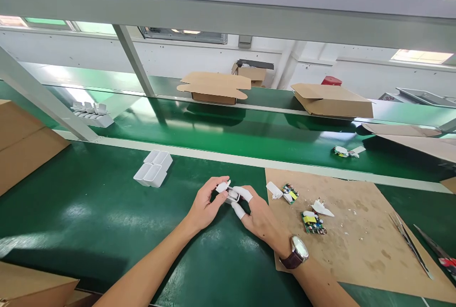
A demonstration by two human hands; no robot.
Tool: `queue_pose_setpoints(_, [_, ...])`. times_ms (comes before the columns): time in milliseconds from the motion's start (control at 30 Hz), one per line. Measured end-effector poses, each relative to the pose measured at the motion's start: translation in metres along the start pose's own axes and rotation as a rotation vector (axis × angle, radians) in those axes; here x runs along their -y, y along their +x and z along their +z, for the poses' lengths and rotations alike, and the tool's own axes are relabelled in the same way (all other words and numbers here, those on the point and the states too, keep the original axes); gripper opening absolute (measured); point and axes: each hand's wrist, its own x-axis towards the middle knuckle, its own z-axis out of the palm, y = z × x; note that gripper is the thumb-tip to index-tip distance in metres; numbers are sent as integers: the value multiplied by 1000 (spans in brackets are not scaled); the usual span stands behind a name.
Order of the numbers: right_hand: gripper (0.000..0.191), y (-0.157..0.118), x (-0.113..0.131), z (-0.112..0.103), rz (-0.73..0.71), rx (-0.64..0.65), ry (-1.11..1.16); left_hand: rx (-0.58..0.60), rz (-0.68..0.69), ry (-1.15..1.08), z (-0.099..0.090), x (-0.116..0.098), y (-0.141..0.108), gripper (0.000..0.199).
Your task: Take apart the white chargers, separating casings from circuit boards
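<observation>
Close together over the green mat, both hands grip one small white plastic housing (233,196) with parts inside. My left hand (208,204) pinches its left side, thumb on top, by a raised white flap (223,186). White finger cots cover the thumb and a finger of my right hand (257,212), which hold the housing's right side. Just right of that hand, a circuit board (290,194) with a white plate (274,190) attached lies on brown cardboard (342,245). Nearer me sits another circuit board (313,224) beside a white pointed piece (322,208).
White open housings (153,169) stand left on the mat. Tweezers (411,245) and a red-handled tool (436,250) lie at the right. Behind a pale rail runs a green belt (221,131) carrying another board (347,151) and a white tray of parts (93,114). Cardboard boxes (28,145) flank the left.
</observation>
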Motion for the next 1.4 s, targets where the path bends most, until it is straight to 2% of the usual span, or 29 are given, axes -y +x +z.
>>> queue_pose_setpoints(133, [39, -3, -3, 3, -26, 15, 9, 13, 0, -5, -1, 1, 1, 35])
queue_pose_setpoints(267, [36, -3, -6, 9, -19, -48, 112, 40, -17, -1, 0, 4, 0, 41])
queue_pose_setpoints(333, [36, -2, -9, 12, 48, -105, 260, 35, 24, -6, 2, 4, -1, 65])
queue_pose_setpoints(400, [35, 0, -13, 15, 178, -139, 484, 38, 118, 41, 5, 4, -2, 94])
queue_pose_setpoints(467, [32, 1, -17, 17, 311, -122, 690, 46, 212, 142, 7, 2, -4, 103])
queue_pose_setpoints(567, [30, 0, -21, 19, 403, -82, 830, 30, 303, 261, 9, -1, -5, 92])
queue_pose_setpoints(700, [30, -3, -24, 24, 403, -91, 834, 19, 357, 314, 7, -2, -4, 86])
queue_pose_setpoints(833, [32, -5, -28, 28, 339, -128, 688, 14, 325, 363, 6, 0, -3, 75])
queue_pose_setpoints(967, [31, -6, -28, 28, 271, -161, 485, -8, 427, 344, 9, 5, -3, 79])
queue_pose_setpoints(1100, [35, -6, -26, 27, 252, -144, 430, -4, 458, 365, 10, 8, -2, 81])
queue_pose_setpoints(1267, [38, -4, -24, 27, 306, -88, 582, -4, 419, 419, 9, 8, -2, 76])
queue_pose_setpoints(1400, [36, -2, -23, 27, 381, -66, 739, 7, 446, 435, 6, 3, -2, 71])
